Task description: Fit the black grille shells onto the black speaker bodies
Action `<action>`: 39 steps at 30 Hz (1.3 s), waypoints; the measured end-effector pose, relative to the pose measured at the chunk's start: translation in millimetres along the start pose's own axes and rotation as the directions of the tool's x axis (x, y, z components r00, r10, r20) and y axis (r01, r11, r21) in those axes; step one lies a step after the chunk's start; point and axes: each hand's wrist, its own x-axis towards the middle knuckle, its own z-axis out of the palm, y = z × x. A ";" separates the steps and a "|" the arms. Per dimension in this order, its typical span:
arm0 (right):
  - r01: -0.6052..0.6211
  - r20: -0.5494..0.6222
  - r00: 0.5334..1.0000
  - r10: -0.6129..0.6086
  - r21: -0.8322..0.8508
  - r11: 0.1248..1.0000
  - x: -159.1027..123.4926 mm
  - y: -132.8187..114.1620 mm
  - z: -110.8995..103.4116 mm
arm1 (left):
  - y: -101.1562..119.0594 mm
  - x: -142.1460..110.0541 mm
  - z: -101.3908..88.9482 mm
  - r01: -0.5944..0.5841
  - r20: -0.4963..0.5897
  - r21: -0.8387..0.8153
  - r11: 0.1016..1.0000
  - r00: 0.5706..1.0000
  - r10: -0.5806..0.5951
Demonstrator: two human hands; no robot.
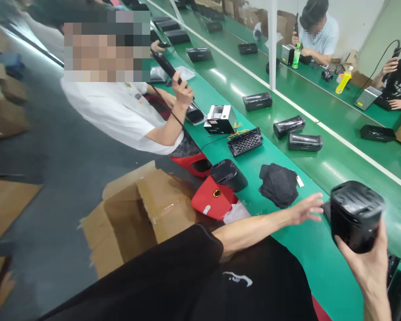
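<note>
My right hand point(367, 258) grips a black box-shaped plastic housing point(356, 216) with rounded corners, raised above the green table. Its thumb lies along the near side, while the other fingers are mostly hidden behind the housing. Reaching toward it from the left, my left hand point(308, 209) has its fingers spread and holds nothing; a small gap separates it from the housing. A pile of black cloth-like pieces point(279, 185) lies on the table beyond my left forearm. Part of a flat dark object point(326, 209) shows just behind the housing.
Another black housing point(229, 174) stands at the table edge by a red bag point(214, 198). Past it are a perforated black panel point(245, 141) and a white-black box point(220, 119). Black units point(305, 142) lie on the green conveyor point(341, 162). A co-worker point(120, 111) holds a tool; cardboard boxes point(120, 232) sit left.
</note>
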 end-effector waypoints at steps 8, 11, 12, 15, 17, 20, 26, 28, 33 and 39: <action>0.342 0.252 0.932 -0.262 -0.362 0.867 -7.0 11.7 -28.6 | 58.1 -16.4 -1.7 -0.328 0.206 0.618 0.714 0.945 0.255; 0.176 0.118 0.981 -0.154 -0.197 0.964 -21.1 29.4 -31.2 | 50.2 -18.1 -11.6 -0.338 0.180 0.552 0.763 0.941 0.287; 0.077 0.090 0.994 -0.068 -0.105 0.991 -27.7 34.0 -32.2 | 48.6 -18.8 -15.4 -0.336 0.174 0.511 0.791 0.942 0.287; -0.168 0.125 0.981 0.147 0.178 0.970 -47.3 37.4 -30.4 | 49.7 -21.3 -21.5 -0.314 0.164 0.426 0.848 0.949 0.269; -0.212 0.096 0.976 0.193 0.266 0.940 -56.8 31.6 -25.0 | 53.2 -23.8 -19.6 -0.303 0.162 0.419 0.856 0.952 0.258; -0.213 -0.007 0.975 0.224 0.290 0.933 -63.8 22.3 -17.3 | 55.1 -27.7 -12.0 -0.298 0.157 0.420 0.857 0.954 0.255; -0.417 0.072 0.901 0.428 0.417 0.807 -61.5 39.5 -13.1 | 39.5 -24.1 -16.1 -0.166 0.044 0.441 0.882 0.986 0.163; -0.568 0.217 0.813 0.540 0.497 0.656 -61.6 50.1 -11.1 | 34.6 -21.1 -25.2 -0.046 0.004 0.527 0.849 0.999 0.052; -0.666 0.334 0.725 0.602 0.561 0.491 -74.5 62.4 4.0 | 20.9 -18.3 -35.7 0.131 -0.170 0.627 0.768 0.985 -0.030; -0.770 0.400 0.601 0.692 0.523 0.366 -85.8 78.1 23.7 | 12.7 -12.3 -32.7 0.336 -0.329 0.614 0.714 0.932 -0.155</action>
